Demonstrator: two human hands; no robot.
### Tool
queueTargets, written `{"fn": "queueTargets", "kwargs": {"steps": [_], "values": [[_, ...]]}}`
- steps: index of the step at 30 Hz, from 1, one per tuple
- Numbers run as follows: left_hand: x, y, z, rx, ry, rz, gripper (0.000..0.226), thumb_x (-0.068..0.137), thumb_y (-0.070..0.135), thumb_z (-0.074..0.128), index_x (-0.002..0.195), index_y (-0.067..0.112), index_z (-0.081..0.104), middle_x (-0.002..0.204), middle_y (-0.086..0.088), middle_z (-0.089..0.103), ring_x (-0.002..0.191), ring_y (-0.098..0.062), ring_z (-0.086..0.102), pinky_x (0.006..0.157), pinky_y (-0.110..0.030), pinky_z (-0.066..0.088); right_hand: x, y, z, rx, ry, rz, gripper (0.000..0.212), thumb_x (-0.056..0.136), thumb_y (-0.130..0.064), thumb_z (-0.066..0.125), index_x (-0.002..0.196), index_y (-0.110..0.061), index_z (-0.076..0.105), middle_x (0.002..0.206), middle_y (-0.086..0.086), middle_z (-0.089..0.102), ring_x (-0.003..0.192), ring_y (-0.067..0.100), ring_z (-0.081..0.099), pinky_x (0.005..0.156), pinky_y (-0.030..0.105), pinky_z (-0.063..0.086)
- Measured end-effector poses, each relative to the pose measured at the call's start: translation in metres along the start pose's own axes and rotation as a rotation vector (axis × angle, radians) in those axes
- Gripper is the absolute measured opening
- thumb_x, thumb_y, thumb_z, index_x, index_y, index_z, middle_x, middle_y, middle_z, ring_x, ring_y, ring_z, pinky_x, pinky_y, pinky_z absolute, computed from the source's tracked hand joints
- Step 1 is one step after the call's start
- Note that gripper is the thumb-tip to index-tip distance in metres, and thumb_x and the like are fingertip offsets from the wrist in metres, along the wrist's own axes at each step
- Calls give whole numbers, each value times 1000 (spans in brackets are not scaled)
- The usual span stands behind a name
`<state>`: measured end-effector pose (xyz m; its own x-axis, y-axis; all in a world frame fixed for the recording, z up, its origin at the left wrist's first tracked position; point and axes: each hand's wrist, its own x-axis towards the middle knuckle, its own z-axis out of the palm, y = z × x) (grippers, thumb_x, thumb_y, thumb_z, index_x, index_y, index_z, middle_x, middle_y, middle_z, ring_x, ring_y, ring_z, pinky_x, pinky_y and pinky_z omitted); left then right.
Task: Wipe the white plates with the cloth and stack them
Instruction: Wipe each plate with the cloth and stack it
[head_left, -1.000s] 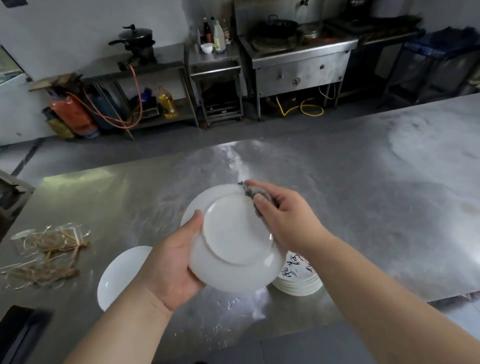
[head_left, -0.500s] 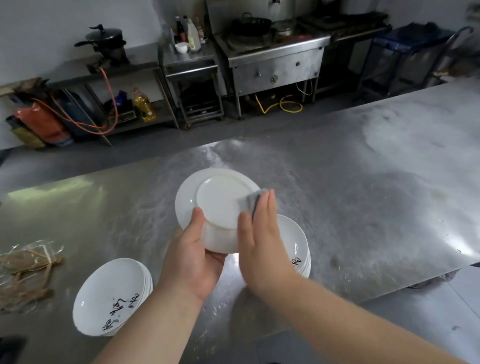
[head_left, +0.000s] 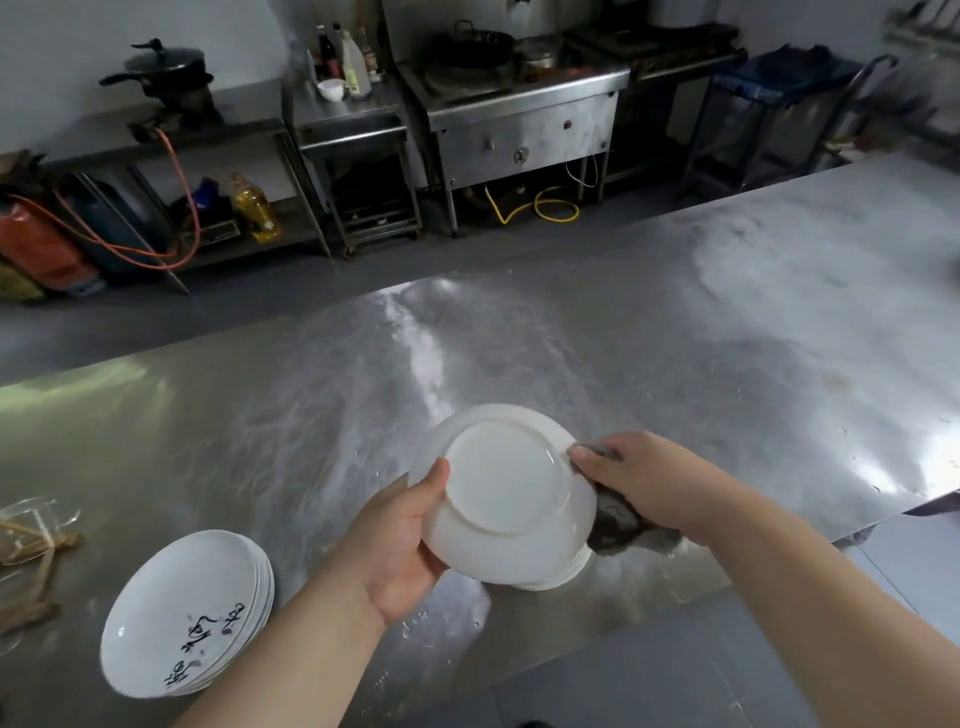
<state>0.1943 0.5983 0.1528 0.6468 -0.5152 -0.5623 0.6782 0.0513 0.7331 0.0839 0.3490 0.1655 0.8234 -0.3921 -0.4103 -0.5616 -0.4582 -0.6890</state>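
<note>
While the left hand (head_left: 400, 543) grips an upturned white plate (head_left: 506, 493) over the counter (head_left: 675, 364), the right hand (head_left: 647, 478) pinches a grey cloth (head_left: 617, 520) against its rim.

One round white ceramic plate (head_left: 506, 493) at six o'clock. Two stacks of white plates — one stack (head_left: 187, 613) at eight o'clock, a second stack (head_left: 550, 581) at five; plates per stack uncountable. One dark grey cloth (head_left: 618, 519). One yellow plastic oil bottle (head_left: 254, 208) at ten.
</note>
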Motion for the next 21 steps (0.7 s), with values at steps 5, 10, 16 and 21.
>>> {"fn": "queueTargets", "kwargs": {"steps": [5, 10, 16, 21], "values": [[23, -19, 17, 344, 215, 46, 36, 104, 47, 60, 123, 18, 68, 119, -8, 78, 109, -29, 73, 93, -47, 57, 3, 34, 13, 386, -111, 99, 40, 101, -48, 63, 97, -9, 71, 66, 9, 61, 56, 20, 51, 68, 38, 46], [41, -4, 31, 205, 114, 35, 97, 71, 90, 29, 132, 25, 68, 130, 5, 75, 127, -12, 63, 119, -40, 40, 8, 33, 10, 563, -1, 114, 51, 105, -60, 43, 95, -17, 69, 74, 9, 74, 51, 19, 52, 53, 28, 46], [64, -15, 14, 674, 73, 68, 35, 112, 39, 45, 124, 16, 68, 109, -1, 79, 104, -20, 73, 88, -37, 58, 11, 56, 34, 394, 167, 85, 13, 95, -28, 64, 97, -38, 56, 66, -9, 64, 47, 13, 60, 44, 24, 46], [85, -43, 2, 1366, 339, 225, 22, 106, 43, 46, 105, 21, 47, 91, 4, 57, 83, -23, 61, 64, -37, 45, 32, 74, 61, 104, 191, 109, 20, 94, -32, 64, 111, -33, 52, 82, -11, 68, 66, 6, 67, 57, 27, 51]]}}
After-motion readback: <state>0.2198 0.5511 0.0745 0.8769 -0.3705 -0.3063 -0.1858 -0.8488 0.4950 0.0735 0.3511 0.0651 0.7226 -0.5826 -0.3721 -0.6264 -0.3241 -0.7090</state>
